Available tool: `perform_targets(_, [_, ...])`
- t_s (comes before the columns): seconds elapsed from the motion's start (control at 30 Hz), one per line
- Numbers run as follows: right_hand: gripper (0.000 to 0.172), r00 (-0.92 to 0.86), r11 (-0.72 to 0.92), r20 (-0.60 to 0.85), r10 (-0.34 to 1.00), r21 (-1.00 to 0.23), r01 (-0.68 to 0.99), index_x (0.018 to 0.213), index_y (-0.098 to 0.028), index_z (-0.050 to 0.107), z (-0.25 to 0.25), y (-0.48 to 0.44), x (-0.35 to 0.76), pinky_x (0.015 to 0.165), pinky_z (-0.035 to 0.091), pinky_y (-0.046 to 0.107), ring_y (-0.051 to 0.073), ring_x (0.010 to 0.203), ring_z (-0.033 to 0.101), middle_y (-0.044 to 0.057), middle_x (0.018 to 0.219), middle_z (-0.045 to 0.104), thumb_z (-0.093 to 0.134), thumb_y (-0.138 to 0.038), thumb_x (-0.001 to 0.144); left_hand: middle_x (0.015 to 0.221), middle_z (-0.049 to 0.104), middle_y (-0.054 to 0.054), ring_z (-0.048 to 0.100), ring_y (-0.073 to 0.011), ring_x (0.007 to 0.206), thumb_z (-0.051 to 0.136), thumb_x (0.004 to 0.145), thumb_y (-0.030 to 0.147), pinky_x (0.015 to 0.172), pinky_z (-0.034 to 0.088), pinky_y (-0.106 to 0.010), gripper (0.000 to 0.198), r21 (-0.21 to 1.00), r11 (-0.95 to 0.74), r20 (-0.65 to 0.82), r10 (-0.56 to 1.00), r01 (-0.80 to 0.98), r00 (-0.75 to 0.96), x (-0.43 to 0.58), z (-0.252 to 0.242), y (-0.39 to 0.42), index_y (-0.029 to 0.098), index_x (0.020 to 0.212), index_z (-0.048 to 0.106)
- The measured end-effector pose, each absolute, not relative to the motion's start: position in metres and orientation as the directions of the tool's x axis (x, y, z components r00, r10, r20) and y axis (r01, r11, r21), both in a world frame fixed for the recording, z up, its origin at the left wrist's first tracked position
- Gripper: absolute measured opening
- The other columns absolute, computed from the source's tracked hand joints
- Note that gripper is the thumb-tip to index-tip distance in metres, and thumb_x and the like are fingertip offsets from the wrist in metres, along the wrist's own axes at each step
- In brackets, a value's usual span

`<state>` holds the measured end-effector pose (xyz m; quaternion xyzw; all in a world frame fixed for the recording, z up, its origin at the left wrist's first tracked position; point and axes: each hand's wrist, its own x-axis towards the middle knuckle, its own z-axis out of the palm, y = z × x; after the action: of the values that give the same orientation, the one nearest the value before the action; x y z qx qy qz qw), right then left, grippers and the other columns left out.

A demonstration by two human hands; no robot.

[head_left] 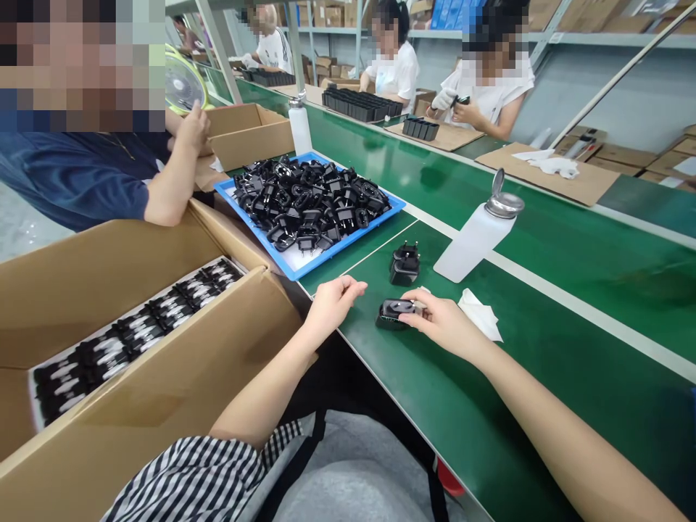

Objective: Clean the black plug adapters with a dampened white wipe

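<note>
My right hand (435, 319) is closed on a black adapter (398, 309) low over the green table, its fingers at the adapter's right end. To the left, my left hand (340, 297) hangs near the table's edge with its fingers pressed together; what they hold, if anything, is too small to tell. Another black adapter (405, 264) stands just behind, with its metal pins up. A blue tray (296, 272) heaped with black plug parts (315, 199) lies beyond my left hand. White tissue (481, 313) rests right of my right hand.
A white bottle with an open metal lid (478, 235) stands at the right, another bottle (300, 127) behind the tray. An open carton (217, 319) with rows of black parts is at the left. A person in dark blue (81, 177) sits beyond it; others work across the table.
</note>
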<state>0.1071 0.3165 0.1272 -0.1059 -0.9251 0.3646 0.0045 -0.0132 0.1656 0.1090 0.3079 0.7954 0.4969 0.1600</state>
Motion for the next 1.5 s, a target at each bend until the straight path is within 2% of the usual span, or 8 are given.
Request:
perform_targets(0.1, [0.017, -0.985, 0.816, -0.028, 0.173, -0.555, 0.159, 0.085, -0.024, 0.047, 0.128, 0.313, 0.107, 0.046, 0.034, 0.023, 0.012, 0.051, 0.047, -0.004, 0.058, 0.05, 0.046, -0.037, 0.074, 0.042, 0.04, 0.004, 0.038, -0.0064, 0.042, 0.035, 0.073, 0.046, 0.046, 0.032, -0.019, 0.042, 0.827, 0.369, 0.091, 0.657, 0.424, -0.748, -0.013, 0.111, 0.165, 0.014, 0.05, 0.048])
perform_targets(0.27, [0.014, -0.986, 0.861, 0.004, 0.165, -0.488, 0.142, 0.086, -0.025, 0.049, 0.127, 0.311, 0.106, 0.047, 0.034, 0.022, 0.013, 0.055, 0.05, -0.004, 0.063, 0.053, 0.048, -0.033, 0.074, 0.088, 0.054, 0.0, 0.049, -0.0076, 0.06, 0.056, 0.062, 0.039, 0.057, 0.04, -0.019, 0.036, 0.809, 0.17, 0.108, 0.898, 0.563, -0.427, -0.006, 0.115, 0.169, 0.02, 0.093, 0.053])
perform_targets(0.37, [0.018, -0.99, 0.889, 0.029, 0.136, -0.445, 0.109, 0.089, -0.024, 0.049, 0.127, 0.311, 0.107, 0.048, 0.036, 0.023, 0.014, 0.056, 0.051, -0.002, 0.066, 0.055, 0.049, -0.035, 0.074, 0.09, 0.054, -0.001, 0.05, -0.0077, 0.061, 0.055, 0.065, 0.034, 0.06, 0.042, -0.019, 0.03, 0.765, 0.186, 0.099, 0.912, 0.616, -0.398, -0.003, 0.117, 0.173, 0.02, 0.092, 0.055])
perform_targets(0.73, [0.016, -1.0, 0.991, 0.012, 0.012, -0.133, 0.011, 0.079, -0.017, 0.052, 0.13, 0.309, 0.103, 0.042, 0.035, 0.025, 0.018, 0.054, 0.054, 0.003, 0.066, 0.058, 0.053, -0.033, 0.073, 0.062, 0.054, -0.006, 0.054, -0.0196, 0.059, 0.053, 0.067, 0.034, 0.049, 0.038, -0.025, 0.021, 0.198, 0.234, -0.175, 0.964, 0.952, -0.201, 0.0, 0.16, 0.195, 0.014, 0.068, 0.059])
perform_targets(1.0, [0.014, -0.968, 0.963, -0.203, 0.149, -0.193, 0.189, 0.068, -0.017, 0.051, 0.145, 0.304, 0.093, 0.044, 0.034, 0.024, 0.019, 0.056, 0.053, 0.003, 0.066, 0.058, 0.053, -0.03, 0.073, 0.062, 0.055, -0.007, 0.054, -0.0194, 0.059, 0.055, 0.065, 0.035, 0.049, 0.036, -0.024, 0.023, 0.232, 0.296, -0.281, 0.932, 0.927, -0.228, -0.006, 0.163, 0.205, 0.013, 0.064, 0.059])
perform_targets(1.17, [0.018, -0.959, 0.852, -0.265, 0.106, -0.473, 0.225, 0.084, -0.02, 0.052, 0.141, 0.315, 0.093, 0.048, 0.036, 0.023, 0.016, 0.058, 0.053, -0.001, 0.063, 0.056, 0.049, -0.034, 0.074, 0.083, 0.057, -0.004, 0.054, -0.017, 0.073, 0.051, 0.066, 0.04, 0.062, 0.041, -0.025, 0.03, 0.556, 0.269, -0.118, 0.962, 0.787, -0.246, -0.012, 0.137, 0.188, 0.019, 0.088, 0.057])
perform_targets(1.37, [0.063, -0.902, 0.807, -0.217, 0.373, -0.404, 0.431, 0.114, -0.012, 0.035, 0.148, 0.346, 0.091, 0.062, 0.041, 0.032, 0.025, 0.079, 0.051, 0.01, 0.091, 0.053, 0.056, -0.041, 0.063, 0.126, 0.024, -0.018, 0.02, -0.0267, 0.117, 0.068, 0.041, 0.041, 0.094, 0.025, -0.036, 0.108, 0.678, 0.32, 0.033, 0.886, 0.662, -0.463, -0.018, 0.101, 0.195, 0.006, 0.124, 0.009])
perform_targets(1.5, [0.102, -0.964, 0.762, -0.122, 0.236, -0.593, 0.262, 0.126, -0.008, 0.003, 0.133, 0.361, 0.076, 0.086, 0.031, 0.036, 0.028, 0.109, 0.029, 0.018, 0.125, 0.019, 0.066, -0.035, 0.051, 0.127, 0.018, -0.021, 0.016, -0.0279, 0.118, 0.069, 0.036, 0.043, 0.095, 0.022, -0.037, 0.118, 0.74, 0.233, 0.097, 0.891, 0.631, -0.443, -0.031, 0.093, 0.223, 0.003, 0.123, 0.001])
